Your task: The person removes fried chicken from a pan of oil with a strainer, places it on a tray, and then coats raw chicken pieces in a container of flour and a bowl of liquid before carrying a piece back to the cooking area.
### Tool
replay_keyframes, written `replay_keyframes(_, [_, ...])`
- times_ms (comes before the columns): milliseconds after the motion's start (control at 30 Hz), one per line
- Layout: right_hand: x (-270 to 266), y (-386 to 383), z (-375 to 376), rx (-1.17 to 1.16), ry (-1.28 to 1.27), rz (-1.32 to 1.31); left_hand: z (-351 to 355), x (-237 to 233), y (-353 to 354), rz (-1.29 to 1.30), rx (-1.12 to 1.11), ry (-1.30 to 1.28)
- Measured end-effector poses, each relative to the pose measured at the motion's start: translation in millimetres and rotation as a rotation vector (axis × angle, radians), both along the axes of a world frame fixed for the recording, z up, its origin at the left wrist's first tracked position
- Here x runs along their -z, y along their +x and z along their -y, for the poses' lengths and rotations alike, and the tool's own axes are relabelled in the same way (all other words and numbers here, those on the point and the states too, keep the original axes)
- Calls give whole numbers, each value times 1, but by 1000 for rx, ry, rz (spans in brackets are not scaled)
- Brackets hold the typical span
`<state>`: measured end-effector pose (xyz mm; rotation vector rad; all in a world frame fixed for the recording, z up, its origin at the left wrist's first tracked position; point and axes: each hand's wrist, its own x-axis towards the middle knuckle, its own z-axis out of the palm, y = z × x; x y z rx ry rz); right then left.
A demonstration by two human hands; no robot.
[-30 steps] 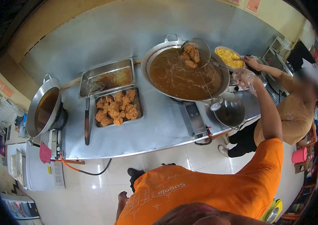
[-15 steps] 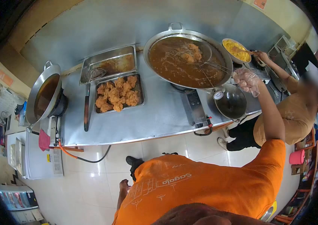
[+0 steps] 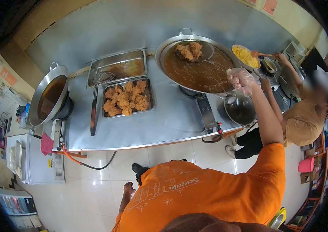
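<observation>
My right hand (image 3: 242,80), in a clear plastic glove, is closed around the handle of a wire strainer (image 3: 208,57). Pieces of fried chicken (image 3: 189,51) rest in the strainer, at the far side of a large pan (image 3: 161,62) of bubbling brown oil (image 3: 198,75). A round dial thermometer (image 3: 231,99) sits at the pan's near right rim, just below my hand. My left hand (image 3: 129,188) hangs low beside my body, its fingers loosely apart and holding nothing.
A tray (image 3: 152,106) holds several chicken pieces beside an empty-looking metal pan (image 3: 117,57) and a second skimmer (image 3: 94,104). Another oil pan (image 3: 64,73) stands left. A small dark pot (image 3: 240,110) is near my right forearm. A co-worker (image 3: 303,123) stirs yellow food (image 3: 245,56).
The strainer with the chicken has risen out of the oil and moved toward the pan's far side. My right hand has shifted slightly left. The co-worker's second hand has come into view.
</observation>
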<state>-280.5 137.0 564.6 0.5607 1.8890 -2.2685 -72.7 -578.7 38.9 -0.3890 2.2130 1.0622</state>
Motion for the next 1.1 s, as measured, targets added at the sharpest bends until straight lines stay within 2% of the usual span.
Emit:
replay_keyframes(100, [6, -12, 5, 2, 14, -8, 15, 8, -2, -108, 202, -109])
replay_keyframes(167, [13, -19, 10, 22, 2, -24, 26, 9, -6, -270, 515, -275])
replay_keyframes(200, [16, -22, 12, 36, -5, -35, 35, 16, -13, -435, 791, -402])
replay_keyframes(233, [15, -24, 18, 50, -12, -46, 45, 22, -11, -445, 681, -331])
replay_keyframes(333, [11, -29, 49, 235, -33, -45, 83, 76, -32, -420, 796, -334])
replay_keyframes(400, [13, -35, 69, 264, -15, -78, 106, 77, -53, -402, 919, -344])
replay_keyframes(433, [14, -39, 78, 279, -6, -94, 119, 76, -61, -309, 962, -357])
replay_keyframes(533, [20, -60, 97, 348, -72, -125, 154, 67, -77, -233, 252, -108])
replay_keyframes(567, [22, -66, 103, 365, -58, -129, 171, 61, -88, -415, 482, -171])
replay_keyframes(600, [22, -73, 110, 381, -44, -131, 188, 61, -98, -392, 472, -163])
replay_keyframes(667, [23, -85, 125, 401, 0, -169, 221, 67, -115, -185, 225, -29])
replay_keyframes(733, [24, -96, 140, 409, 60, -237, 241, 51, -135, 3, -60, 122])
replay_keyframes(767, [28, -104, 145, 477, -15, -267, 249, 42, -143, 44, -122, 157])
replay_keyframes(800, [30, -111, 150, 487, 1, -273, 260, 39, -149, 59, -149, 174])
replay_keyframes(833, [30, -117, 154, 497, 19, -279, 273, 36, -160, -15, -34, 219])
replay_keyframes(967, [33, -137, 176, 591, 67, -280, 292, 10, -170, -50, 82, 171])
replay_keyframes(1067, [40, -150, 178, 611, 64, -291, 302, 8, -168, -95, 159, 165])
replay_keyframes(1100, [45, -154, 174, 599, 56, -307, 306, 24, -166, -105, 183, 143])
